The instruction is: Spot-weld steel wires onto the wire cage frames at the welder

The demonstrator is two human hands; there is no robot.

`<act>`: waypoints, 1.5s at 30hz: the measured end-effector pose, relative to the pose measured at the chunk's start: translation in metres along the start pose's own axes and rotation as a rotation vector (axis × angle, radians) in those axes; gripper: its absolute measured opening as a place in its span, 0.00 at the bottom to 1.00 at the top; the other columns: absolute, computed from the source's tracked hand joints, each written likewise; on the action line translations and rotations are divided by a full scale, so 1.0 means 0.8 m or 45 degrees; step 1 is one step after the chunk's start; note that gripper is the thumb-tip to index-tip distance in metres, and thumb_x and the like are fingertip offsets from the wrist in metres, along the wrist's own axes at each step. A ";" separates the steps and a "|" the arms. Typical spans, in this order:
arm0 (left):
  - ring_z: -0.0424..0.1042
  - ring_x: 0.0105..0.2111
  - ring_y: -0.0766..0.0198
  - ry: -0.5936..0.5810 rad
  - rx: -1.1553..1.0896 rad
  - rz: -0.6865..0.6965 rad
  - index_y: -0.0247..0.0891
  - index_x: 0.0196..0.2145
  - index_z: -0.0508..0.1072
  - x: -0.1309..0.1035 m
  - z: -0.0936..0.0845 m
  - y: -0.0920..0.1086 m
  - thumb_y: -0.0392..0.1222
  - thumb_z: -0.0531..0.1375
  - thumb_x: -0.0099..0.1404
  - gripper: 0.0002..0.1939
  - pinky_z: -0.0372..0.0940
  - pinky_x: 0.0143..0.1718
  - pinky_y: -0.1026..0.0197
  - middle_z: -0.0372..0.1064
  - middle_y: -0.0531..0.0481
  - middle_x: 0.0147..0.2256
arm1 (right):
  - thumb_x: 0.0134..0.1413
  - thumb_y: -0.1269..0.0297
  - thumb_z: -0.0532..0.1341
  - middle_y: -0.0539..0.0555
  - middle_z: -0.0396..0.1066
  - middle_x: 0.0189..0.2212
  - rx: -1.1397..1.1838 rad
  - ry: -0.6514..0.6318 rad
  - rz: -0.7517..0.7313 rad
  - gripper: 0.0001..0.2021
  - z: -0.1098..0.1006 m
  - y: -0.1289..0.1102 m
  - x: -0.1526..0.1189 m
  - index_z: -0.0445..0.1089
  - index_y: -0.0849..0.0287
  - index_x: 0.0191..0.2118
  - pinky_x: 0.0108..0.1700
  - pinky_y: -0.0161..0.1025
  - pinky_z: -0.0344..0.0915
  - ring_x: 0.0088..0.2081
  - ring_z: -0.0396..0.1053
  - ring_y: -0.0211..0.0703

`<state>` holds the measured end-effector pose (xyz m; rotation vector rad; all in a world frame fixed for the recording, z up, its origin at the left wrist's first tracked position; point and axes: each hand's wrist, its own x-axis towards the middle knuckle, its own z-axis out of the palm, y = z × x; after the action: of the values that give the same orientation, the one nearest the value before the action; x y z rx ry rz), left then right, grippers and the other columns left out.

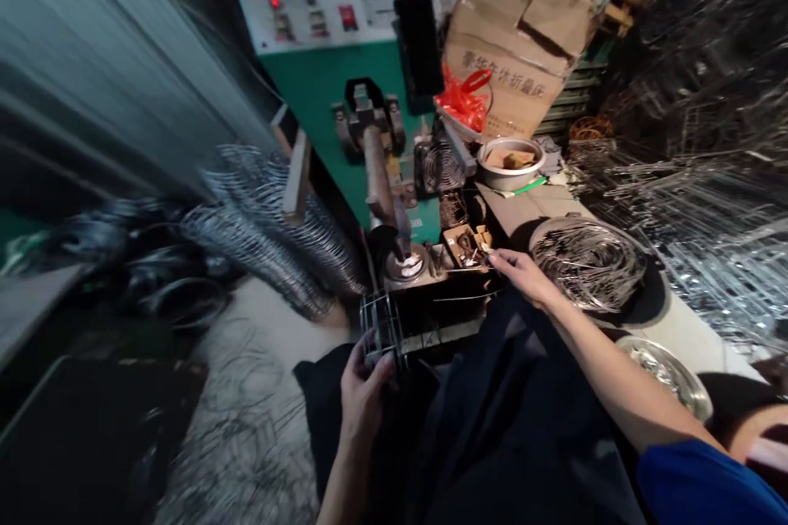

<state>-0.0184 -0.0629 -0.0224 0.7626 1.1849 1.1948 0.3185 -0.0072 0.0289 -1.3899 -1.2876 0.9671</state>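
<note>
A small round wire frame (380, 321) stands upright in my left hand (363, 385), whose fingers and thumb grip its lower part. Further right, my right hand (522, 275) reaches out beside a small open box (465, 247) of little parts. Its thumb and fingertips are pinched together; what they hold, if anything, is too small to name. Between the hands and beyond them, a round metal cup (406, 264) with pale bits sits under the arm of a green machine (308, 98).
Stacked wire rings (277, 230) stand at left. On the right are a basin of wire pieces (588, 264), a metal bowl of small parts (668, 373), another bowl (510, 164) and a cardboard box (505, 57). Wire racks (732, 238) fill the far right.
</note>
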 end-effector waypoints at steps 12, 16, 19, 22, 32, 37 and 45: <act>0.62 0.14 0.71 -0.097 -0.152 0.125 0.38 0.62 0.62 -0.011 0.003 0.018 0.42 0.70 0.54 0.40 0.61 0.15 0.68 0.62 0.61 0.20 | 0.50 0.42 0.65 0.45 0.51 0.17 -0.117 0.004 -0.031 0.29 0.083 0.013 -0.009 0.55 0.57 0.16 0.29 0.36 0.49 0.23 0.49 0.34; 0.63 0.15 0.71 -0.098 -0.158 0.133 0.37 0.63 0.61 -0.008 0.006 0.014 0.41 0.70 0.55 0.40 0.61 0.15 0.68 0.63 0.60 0.20 | 0.49 0.43 0.66 0.45 0.48 0.17 -0.116 -0.013 -0.076 0.29 0.093 0.006 -0.005 0.51 0.57 0.16 0.29 0.36 0.48 0.23 0.47 0.34; 0.63 0.16 0.71 -0.081 -0.167 0.138 0.38 0.64 0.60 -0.003 0.011 0.009 0.41 0.70 0.55 0.41 0.63 0.16 0.68 0.62 0.61 0.21 | 0.49 0.43 0.66 0.44 0.47 0.17 -0.112 -0.041 -0.117 0.30 0.095 -0.003 -0.002 0.50 0.57 0.16 0.28 0.36 0.47 0.23 0.47 0.34; 0.63 0.16 0.71 -0.068 -0.164 0.134 0.39 0.65 0.59 0.004 0.016 0.004 0.41 0.71 0.55 0.43 0.63 0.16 0.68 0.62 0.61 0.21 | 0.48 0.42 0.66 0.44 0.46 0.17 -0.112 -0.079 -0.112 0.31 0.096 -0.006 0.003 0.49 0.57 0.16 0.28 0.37 0.46 0.23 0.46 0.34; 0.64 0.17 0.73 -0.053 -0.094 0.151 0.40 0.66 0.58 0.028 0.028 -0.001 0.43 0.71 0.55 0.44 0.63 0.20 0.68 0.65 0.60 0.23 | 0.49 0.45 0.67 0.45 0.47 0.18 -0.114 -0.070 -0.142 0.29 0.103 0.008 0.025 0.50 0.57 0.17 0.29 0.37 0.46 0.24 0.47 0.34; 0.63 0.17 0.73 -0.065 -0.076 0.167 0.39 0.66 0.57 0.040 0.036 -0.003 0.43 0.71 0.55 0.45 0.65 0.20 0.67 0.64 0.61 0.24 | 0.47 0.42 0.67 0.45 0.49 0.17 -0.148 -0.061 -0.131 0.29 0.106 0.015 0.038 0.52 0.57 0.16 0.28 0.37 0.49 0.24 0.49 0.35; 0.63 0.16 0.72 -0.059 -0.048 0.180 0.37 0.67 0.54 0.053 0.047 0.006 0.45 0.70 0.56 0.47 0.65 0.18 0.67 0.63 0.61 0.22 | 0.49 0.45 0.66 0.45 0.51 0.18 -0.205 -0.048 -0.197 0.28 0.103 0.028 0.054 0.52 0.57 0.16 0.30 0.37 0.51 0.24 0.51 0.35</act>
<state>0.0139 -0.0164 -0.0203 0.8524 1.0818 1.3053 0.2488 0.0478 -0.0076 -1.3759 -1.5056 0.8024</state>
